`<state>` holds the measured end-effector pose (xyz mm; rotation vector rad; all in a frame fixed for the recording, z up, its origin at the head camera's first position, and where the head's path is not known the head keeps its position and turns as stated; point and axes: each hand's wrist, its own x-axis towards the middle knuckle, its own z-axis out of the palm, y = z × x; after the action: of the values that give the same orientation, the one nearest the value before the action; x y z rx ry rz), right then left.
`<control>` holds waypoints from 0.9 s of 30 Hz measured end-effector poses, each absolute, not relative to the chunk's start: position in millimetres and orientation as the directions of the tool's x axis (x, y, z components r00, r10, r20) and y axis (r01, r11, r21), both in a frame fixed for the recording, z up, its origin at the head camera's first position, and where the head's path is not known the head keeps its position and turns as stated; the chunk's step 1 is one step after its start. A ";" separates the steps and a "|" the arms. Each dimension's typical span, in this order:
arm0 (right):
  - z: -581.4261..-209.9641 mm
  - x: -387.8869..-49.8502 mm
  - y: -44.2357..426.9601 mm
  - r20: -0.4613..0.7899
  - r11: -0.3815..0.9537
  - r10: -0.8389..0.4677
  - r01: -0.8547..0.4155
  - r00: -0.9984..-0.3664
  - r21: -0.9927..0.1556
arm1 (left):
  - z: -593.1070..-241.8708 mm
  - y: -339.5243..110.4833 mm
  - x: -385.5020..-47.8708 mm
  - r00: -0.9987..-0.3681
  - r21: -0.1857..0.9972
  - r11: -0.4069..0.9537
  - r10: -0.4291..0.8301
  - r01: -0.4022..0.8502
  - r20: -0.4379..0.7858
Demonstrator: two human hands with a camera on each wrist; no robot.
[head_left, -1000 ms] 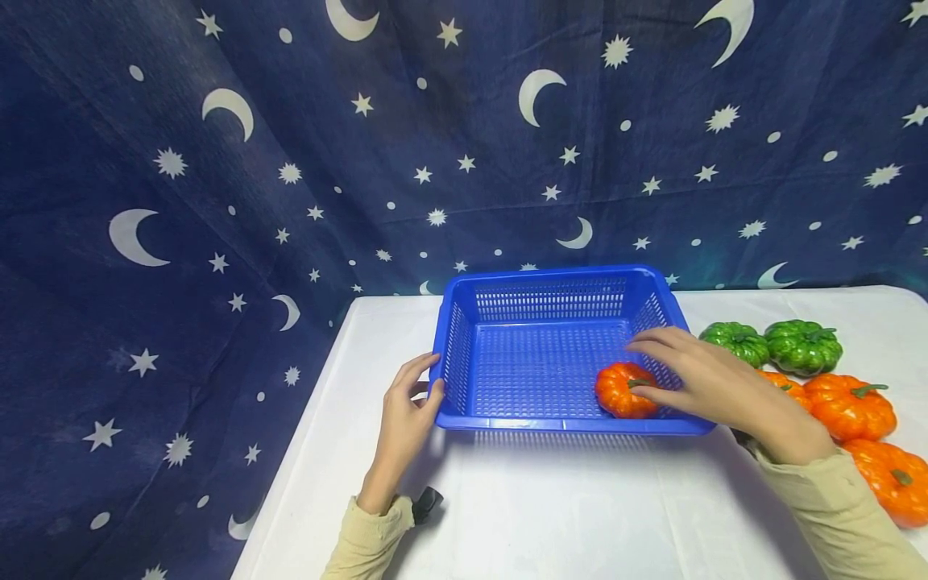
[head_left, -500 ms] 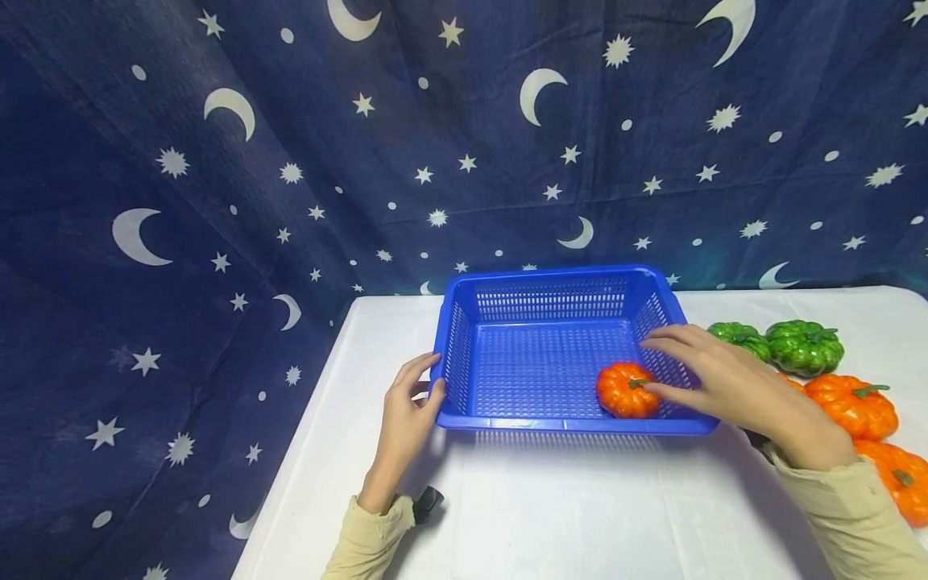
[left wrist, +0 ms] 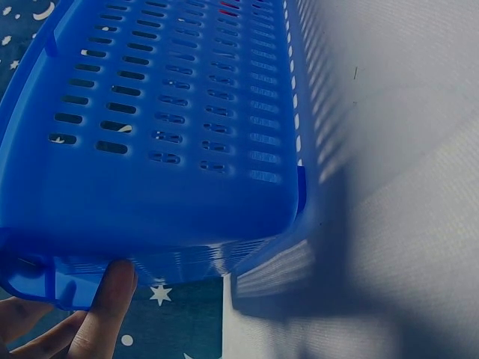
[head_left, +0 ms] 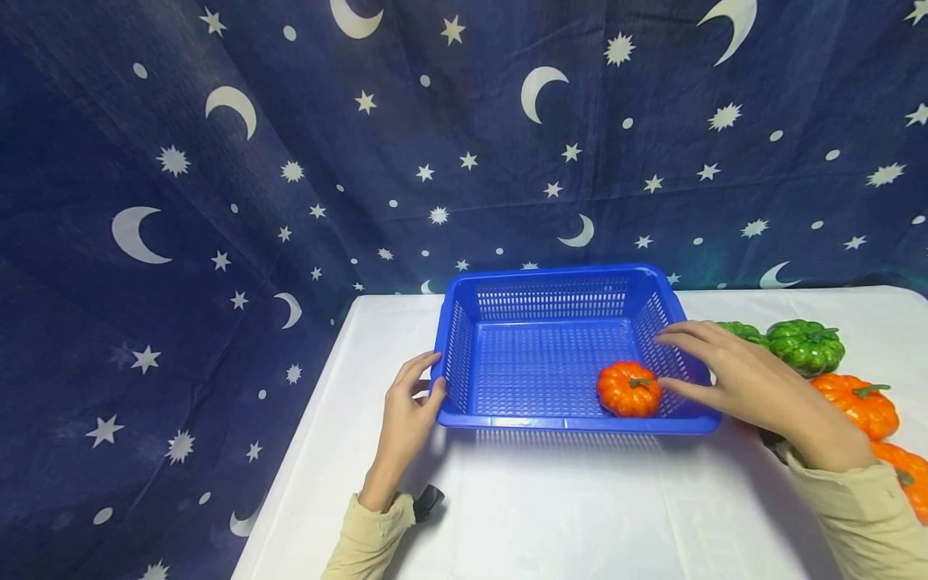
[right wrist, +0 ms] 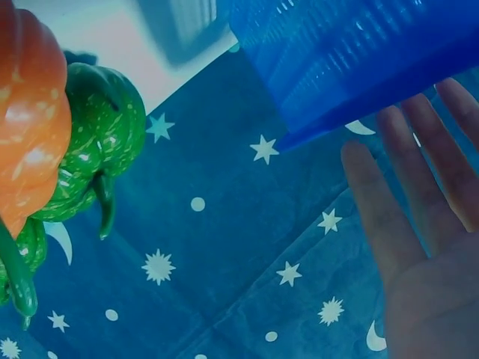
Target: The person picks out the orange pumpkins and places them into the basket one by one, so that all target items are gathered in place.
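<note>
In the head view a blue plastic basket (head_left: 551, 423) with perforated walls stands on the white table. A small red-orange pumpkin (head_left: 628, 390) with a green stem lies in its front right corner. My left hand (head_left: 406, 411) holds the basket's left rim; in the left wrist view its thumb (left wrist: 112, 299) touches the basket wall near the rim. My right hand (head_left: 747, 379) hovers over the right rim, thumb and fingers spread apart, holding nothing. Its thumb tip is close beside the pumpkin. The right wrist view shows straight fingers (right wrist: 382, 202) near the basket's edge.
Right of the basket lie green pumpkins (head_left: 805, 346) and larger orange pumpkins (head_left: 859, 403), partly hidden by the right hand and arm. A dark blue curtain (head_left: 478, 121) with moons and stars hangs behind the table (head_left: 551, 507).
My right hand has drawn back to the right, away from the small pumpkin, which stays in the basket's corner. The left hand and the basket have kept their places.
</note>
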<state>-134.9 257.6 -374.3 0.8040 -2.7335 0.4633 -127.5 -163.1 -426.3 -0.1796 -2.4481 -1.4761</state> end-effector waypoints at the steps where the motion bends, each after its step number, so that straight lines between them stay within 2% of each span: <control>1: -374.2 -134.9 258.1 0.323 0.800 -0.475 -0.554 -0.819 -0.229 | -426.4 -163.1 -127.5 -0.954 0.847 0.471 -0.035 0.248 0.299; 17: -379.0 -132.3 272.1 0.262 0.847 -0.405 -0.467 -0.876 -0.253 | -425.1 -162.3 -127.0 -0.953 0.842 0.480 -0.036 0.247 0.300; 27: -383.1 -129.7 282.5 0.302 0.847 -0.392 -0.469 -0.869 -0.250 | -423.8 -162.4 -126.7 -0.956 0.842 0.485 -0.041 0.236 0.292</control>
<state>-129.7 282.5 -383.1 0.6589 -2.7854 0.4661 -126.7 -162.4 -423.8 -0.1656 -2.4610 -1.4592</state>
